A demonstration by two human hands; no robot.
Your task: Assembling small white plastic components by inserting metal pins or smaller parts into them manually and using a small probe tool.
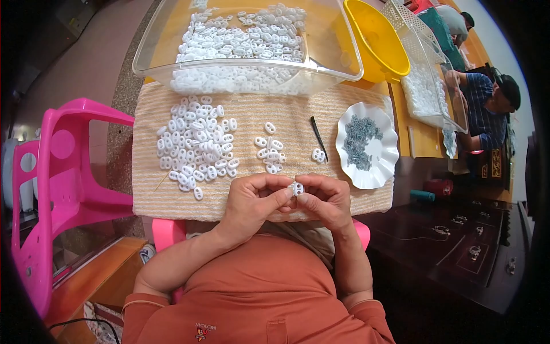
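Close to the table's near edge, my left hand (252,202) and my right hand (326,200) meet, thumbs and fingertips pinching one small white two-holed plastic piece (298,188) between them. Just beyond the fingers lies a small cluster of similar white pieces (271,150). A larger loose heap of them (197,137) spreads to the left. On the right, a white scalloped plate (388,150) holds many small grey-blue translucent parts (359,140). Between plate and cluster lie a thin black stick-like tool (317,135) and a few paired white pieces (318,155).
A clear plastic bin (332,71) full of white pieces stands at the far side, beside a yellow basin (381,43). Striped cloth (246,114) covers the table. A pink chair (80,166) is at left. At right, another person (487,97) sits by a second bin (424,92).
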